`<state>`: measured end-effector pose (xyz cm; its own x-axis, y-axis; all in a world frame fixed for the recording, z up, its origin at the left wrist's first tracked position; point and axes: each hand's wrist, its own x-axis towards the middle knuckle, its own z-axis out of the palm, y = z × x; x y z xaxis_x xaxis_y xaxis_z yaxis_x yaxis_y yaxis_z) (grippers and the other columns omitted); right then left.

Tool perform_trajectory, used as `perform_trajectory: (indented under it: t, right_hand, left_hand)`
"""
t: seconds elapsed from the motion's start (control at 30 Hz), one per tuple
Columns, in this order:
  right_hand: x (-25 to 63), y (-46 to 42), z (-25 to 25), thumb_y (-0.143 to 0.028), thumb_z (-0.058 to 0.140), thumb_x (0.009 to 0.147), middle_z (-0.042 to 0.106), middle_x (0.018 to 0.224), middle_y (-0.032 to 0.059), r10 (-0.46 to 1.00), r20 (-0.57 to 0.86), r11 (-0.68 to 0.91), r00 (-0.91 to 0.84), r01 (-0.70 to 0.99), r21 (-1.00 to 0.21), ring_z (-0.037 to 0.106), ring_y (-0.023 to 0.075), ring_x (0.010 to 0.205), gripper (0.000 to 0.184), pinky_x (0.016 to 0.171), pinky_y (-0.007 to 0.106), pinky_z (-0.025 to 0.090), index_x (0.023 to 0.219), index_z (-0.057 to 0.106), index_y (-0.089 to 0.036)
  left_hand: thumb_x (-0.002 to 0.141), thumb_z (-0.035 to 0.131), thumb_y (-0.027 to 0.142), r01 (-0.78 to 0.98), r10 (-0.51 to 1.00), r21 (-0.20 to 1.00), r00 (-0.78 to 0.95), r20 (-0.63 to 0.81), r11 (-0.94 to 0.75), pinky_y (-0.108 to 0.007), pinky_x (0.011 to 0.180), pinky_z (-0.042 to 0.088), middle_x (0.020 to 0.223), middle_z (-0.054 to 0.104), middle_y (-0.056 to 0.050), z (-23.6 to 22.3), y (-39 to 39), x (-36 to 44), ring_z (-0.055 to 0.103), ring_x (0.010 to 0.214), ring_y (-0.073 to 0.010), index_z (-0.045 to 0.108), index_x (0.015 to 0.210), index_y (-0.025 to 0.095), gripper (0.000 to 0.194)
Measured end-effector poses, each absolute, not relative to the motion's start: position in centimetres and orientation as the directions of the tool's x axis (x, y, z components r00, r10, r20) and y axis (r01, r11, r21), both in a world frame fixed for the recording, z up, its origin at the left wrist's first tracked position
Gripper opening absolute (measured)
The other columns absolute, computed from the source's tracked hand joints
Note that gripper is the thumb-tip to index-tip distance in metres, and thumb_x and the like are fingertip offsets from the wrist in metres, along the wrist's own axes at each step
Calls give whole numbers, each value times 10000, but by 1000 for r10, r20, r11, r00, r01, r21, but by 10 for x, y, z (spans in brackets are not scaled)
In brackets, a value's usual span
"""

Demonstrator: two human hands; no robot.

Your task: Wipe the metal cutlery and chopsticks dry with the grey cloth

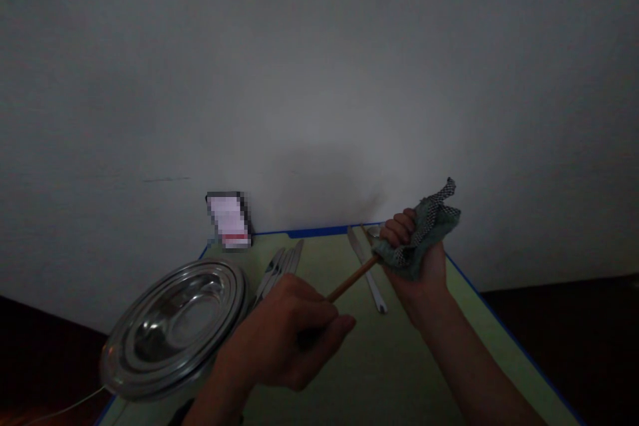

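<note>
A thin brown wooden stick (352, 279), much like a chopstick, slants up to the right above the table. My left hand (284, 333) is closed round its lower end. At the upper end, my right hand (399, 233) grips a green cloth (424, 239) with black-and-white checked edges, bunched about the stick. The stick's far tip is hidden in the cloth. Below the stick lies a table knife (368, 273), its handle toward me. Beside the right hand's fingers, a shiny metal piece (373, 231) is partly covered, so its kind is unclear.
Stacked round metal dishes (182, 319) stand at the table's left side. Several metal knives (279, 266) lie beside them, partly behind my left wrist. A phone (229, 219) leans against the wall (319, 80). The pale green table (339, 373) has blue edges. A thin cable (74, 405) runs at lower left.
</note>
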<state>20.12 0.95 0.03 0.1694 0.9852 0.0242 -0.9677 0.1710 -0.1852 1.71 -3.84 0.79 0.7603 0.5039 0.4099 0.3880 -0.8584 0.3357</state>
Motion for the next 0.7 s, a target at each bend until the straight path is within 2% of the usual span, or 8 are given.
perform_trajectory:
  t: [0.13,0.3,0.4,0.47,0.57,0.63,0.7]
  right_hand:
    - [194,7,-1,-186,435,834,298,489,-98,991,4,130,132,-976,-175,313,28,383,210,363,140,252,630,386,-183]
    - [195,9,1,-194,370,869,315,471,-93,992,-20,117,123,-975,-189,323,33,368,251,353,141,254,620,398,-182]
    - [206,13,4,-221,402,863,349,458,-92,994,-10,103,109,-960,-260,343,33,357,258,351,139,283,608,421,-181]
    - [217,15,7,-278,420,856,442,482,-78,993,-12,109,119,-940,-323,400,41,374,249,373,146,348,632,473,-181]
    - [231,14,12,-359,382,860,633,661,-25,984,-43,142,170,-913,-382,588,92,555,282,523,228,502,738,577,-194]
    - [235,12,14,-349,367,854,684,790,-2,982,-44,150,184,-897,-417,647,129,739,292,657,290,536,818,619,-208]
    - [232,11,16,-341,402,822,696,839,3,984,-13,154,180,-878,-453,647,149,840,262,728,325,528,857,637,-229]
  left_hand:
    - [881,399,181,429,511,283,765,391,-858,-228,456,255,434,374,49,10,-41,18,358,425,-75,398,487,172,394]
    - [896,402,202,453,518,255,784,342,-854,-228,465,269,446,399,48,7,-40,24,386,437,-75,435,512,169,387]
    - [901,409,226,474,528,237,795,299,-848,-230,465,274,449,425,45,7,-40,25,409,437,-76,454,525,170,383]
    - [906,398,231,480,527,220,789,315,-849,-228,475,289,446,435,42,10,-41,22,424,437,-76,453,520,169,395]
    - [919,366,212,492,531,200,767,360,-847,-229,517,327,443,441,44,15,-45,15,443,435,-73,442,516,167,412]
    - [920,361,196,516,540,175,744,394,-838,-237,530,334,450,454,44,18,-47,13,457,439,-75,445,524,166,405]
    - [911,376,184,531,532,133,733,424,-837,-244,519,324,454,465,43,19,-47,14,467,438,-82,454,534,169,386]
